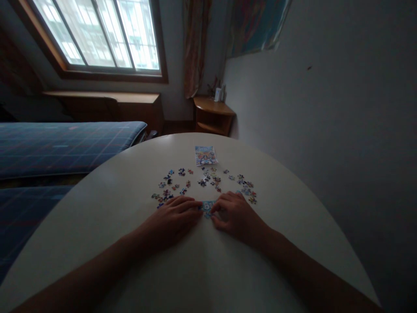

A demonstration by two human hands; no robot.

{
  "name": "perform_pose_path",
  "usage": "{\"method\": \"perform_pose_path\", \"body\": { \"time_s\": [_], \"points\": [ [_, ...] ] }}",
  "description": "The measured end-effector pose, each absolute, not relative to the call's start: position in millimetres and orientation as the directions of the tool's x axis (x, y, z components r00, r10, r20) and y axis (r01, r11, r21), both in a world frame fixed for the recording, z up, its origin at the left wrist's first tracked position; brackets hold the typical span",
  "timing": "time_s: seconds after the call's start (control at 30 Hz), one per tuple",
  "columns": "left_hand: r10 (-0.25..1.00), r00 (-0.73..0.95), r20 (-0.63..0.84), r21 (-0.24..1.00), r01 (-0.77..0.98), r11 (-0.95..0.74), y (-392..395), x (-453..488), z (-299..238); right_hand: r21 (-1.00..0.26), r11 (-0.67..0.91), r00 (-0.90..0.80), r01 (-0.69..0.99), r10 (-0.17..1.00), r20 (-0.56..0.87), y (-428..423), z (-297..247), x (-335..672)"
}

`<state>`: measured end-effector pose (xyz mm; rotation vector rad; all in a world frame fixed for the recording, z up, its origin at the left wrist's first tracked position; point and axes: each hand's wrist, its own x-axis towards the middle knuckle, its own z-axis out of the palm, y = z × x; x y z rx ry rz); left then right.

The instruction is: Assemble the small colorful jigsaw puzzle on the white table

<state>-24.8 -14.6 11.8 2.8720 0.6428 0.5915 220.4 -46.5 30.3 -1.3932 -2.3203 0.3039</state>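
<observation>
Several joined jigsaw pieces (208,205), light blue with a cartoon figure, lie on the table between my two hands. My left hand (179,215) rests flat, fingers stretched out, with its fingertips at the left edge of the joined pieces. From the other side my right hand (237,216) bends its thumb and index finger round the edge of a small blue jigsaw piece (207,214) at the bottom of the joined part. Its fingertips partly hide that edge. Loose jigsaw pieces lie beyond both hands, in a left group (167,193), a middle group (213,177) and a right group (247,189).
A picture sheet (206,155) lies behind the pieces on the round white table (137,174). A bed with a plaid mattress (71,143) stands to the left, and a wall (342,130) runs along the right. A small wooden corner shelf (213,106) stands beyond the table.
</observation>
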Motion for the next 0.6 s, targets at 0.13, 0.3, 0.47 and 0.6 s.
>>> {"method": "perform_pose_path", "body": {
  "time_s": [0.13, 0.3, 0.47, 0.6],
  "points": [
    [0.444, 0.83, 0.337, 0.223, 0.388, -0.894, -14.8, -23.9, 11.8, -0.378, 0.497, -0.429, 0.781, 0.867, 0.255, -46.6, 30.2, 220.3],
    [0.435, 0.839, 0.328, 0.215, 0.382, -0.899, -15.0, -24.8, 12.2, -0.357, 0.511, -0.438, 0.782, 0.858, 0.269, -48.3, 32.8, 219.3],
    [0.42, 0.852, 0.314, 0.175, 0.383, -0.907, -15.1, -25.6, 13.9, -0.34, 0.526, -0.451, 0.779, 0.848, 0.279, -48.0, 32.7, 221.0],
    [0.416, 0.856, 0.306, 0.154, 0.387, -0.909, -15.6, -25.3, 14.5, -0.3, 0.557, -0.479, 0.774, 0.826, 0.298, -47.7, 31.8, 223.6]
  ]
}}
